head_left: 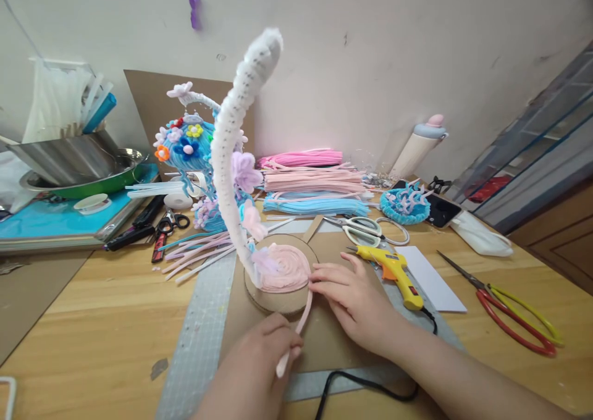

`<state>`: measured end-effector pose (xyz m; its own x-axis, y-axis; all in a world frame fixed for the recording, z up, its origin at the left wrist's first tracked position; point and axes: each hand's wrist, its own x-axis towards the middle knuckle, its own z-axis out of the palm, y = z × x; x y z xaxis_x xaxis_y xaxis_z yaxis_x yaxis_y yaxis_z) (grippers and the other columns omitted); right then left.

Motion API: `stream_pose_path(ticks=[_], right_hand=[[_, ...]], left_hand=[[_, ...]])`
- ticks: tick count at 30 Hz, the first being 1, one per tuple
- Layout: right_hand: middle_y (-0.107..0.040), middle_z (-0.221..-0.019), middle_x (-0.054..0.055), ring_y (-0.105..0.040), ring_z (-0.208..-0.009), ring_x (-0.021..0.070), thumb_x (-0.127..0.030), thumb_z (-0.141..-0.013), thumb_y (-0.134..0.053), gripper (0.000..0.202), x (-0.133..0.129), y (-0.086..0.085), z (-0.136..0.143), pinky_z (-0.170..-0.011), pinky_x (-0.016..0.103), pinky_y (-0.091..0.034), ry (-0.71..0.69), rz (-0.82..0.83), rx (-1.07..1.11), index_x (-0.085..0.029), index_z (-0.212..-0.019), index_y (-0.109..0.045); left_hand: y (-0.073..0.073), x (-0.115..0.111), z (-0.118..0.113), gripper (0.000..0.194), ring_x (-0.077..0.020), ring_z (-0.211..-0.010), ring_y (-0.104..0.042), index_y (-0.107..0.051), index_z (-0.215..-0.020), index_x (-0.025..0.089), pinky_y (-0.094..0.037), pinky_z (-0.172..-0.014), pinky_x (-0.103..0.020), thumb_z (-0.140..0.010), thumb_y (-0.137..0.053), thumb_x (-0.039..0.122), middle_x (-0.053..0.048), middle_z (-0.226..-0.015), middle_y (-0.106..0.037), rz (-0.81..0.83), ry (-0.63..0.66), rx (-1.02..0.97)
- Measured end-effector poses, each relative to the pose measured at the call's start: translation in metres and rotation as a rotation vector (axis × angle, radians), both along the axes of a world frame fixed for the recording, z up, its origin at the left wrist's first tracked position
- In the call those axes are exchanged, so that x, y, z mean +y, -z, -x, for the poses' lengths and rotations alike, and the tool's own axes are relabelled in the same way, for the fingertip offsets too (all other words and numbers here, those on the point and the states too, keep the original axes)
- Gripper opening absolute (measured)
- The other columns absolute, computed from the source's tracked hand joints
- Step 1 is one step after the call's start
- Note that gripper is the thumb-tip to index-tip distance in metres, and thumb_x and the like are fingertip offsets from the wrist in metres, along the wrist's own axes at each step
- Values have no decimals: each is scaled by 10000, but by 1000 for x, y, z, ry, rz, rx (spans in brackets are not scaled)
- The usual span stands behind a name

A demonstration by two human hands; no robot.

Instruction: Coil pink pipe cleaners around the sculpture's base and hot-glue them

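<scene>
A round cardboard disc (273,301) lies on a brown sheet, with a coil of pink pipe cleaner (290,268) on it. The coil's loose pink end (304,318) runs toward me. My left hand (266,349) is closed around this end, its tip poking out below the fingers. My right hand (347,293) has its fingertips at the coil's right edge, where the strand leaves it; the fingers are apart. A tall curved white fuzzy stem (227,154) rises from the disc's left side, with pale purple and pink flowers along it.
A yellow glue gun (393,272) lies right of my right hand, its black cord (365,381) looping in front. Red-yellow scissors (509,315) are farther right. Bundles of pink and blue pipe cleaners (315,204) lie behind. At left are black scissors (171,222) and a metal bowl (69,157).
</scene>
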<state>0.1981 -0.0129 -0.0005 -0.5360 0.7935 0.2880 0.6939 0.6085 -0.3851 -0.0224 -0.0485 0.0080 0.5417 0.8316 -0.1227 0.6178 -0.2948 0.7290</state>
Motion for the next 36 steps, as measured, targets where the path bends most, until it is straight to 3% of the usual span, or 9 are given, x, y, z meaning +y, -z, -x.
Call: stream_pose_path(ticks=[4, 10, 26, 32, 36], right_hand=[[-681, -1158, 58, -531, -1203, 208, -7, -799, -430, 441, 0, 3, -1, -1079, 588, -127, -15, 25, 28, -258, -1114, -610], [-659, -1182, 54, -527, -1195, 189, 11, -754, -424, 468, 0, 2, 0, -1091, 562, -103, -18, 32, 22, -237, -1111, -598], [-607, -1262, 40, -454, -1251, 200, -18, -810, -429, 436, 0, 1, 3, -1098, 569, 4, -45, -60, -121, -243, -1149, -584], [-623, -1238, 32, -448, -1257, 198, -86, -862, -489, 297, 1, -6, 7, -1105, 543, 33, -58, -76, -164, -248, -1091, -586], [-650, -1130, 32, -509, -1162, 205, -134, -898, -484, 168, 7, -14, 15, -1087, 548, -44, -25, -42, -166, -240, -951, -603]], left_hand=[[7, 1, 8, 272, -193, -869, -602, -656, -854, 240, -450, -768, -293, -926, -401, 300, -42, -915, -632, 82, -176, -122], [13, 6, 15, 249, -203, -812, -598, -665, -834, 259, -446, -754, -306, -904, -439, 337, -29, -868, -661, 66, -282, -165], [7, 13, 16, 276, -189, -686, -594, -679, -770, 233, -461, -651, -285, -875, -457, 358, -20, -741, -660, -29, -376, -174], [14, 15, 17, 244, -187, -731, -620, -675, -823, 239, -478, -676, -291, -886, -452, 318, -18, -779, -664, -134, -390, -170], [21, 14, 18, 220, -187, -810, -621, -648, -862, 238, -482, -736, -305, -906, -436, 276, -29, -856, -650, -230, -378, -181]])
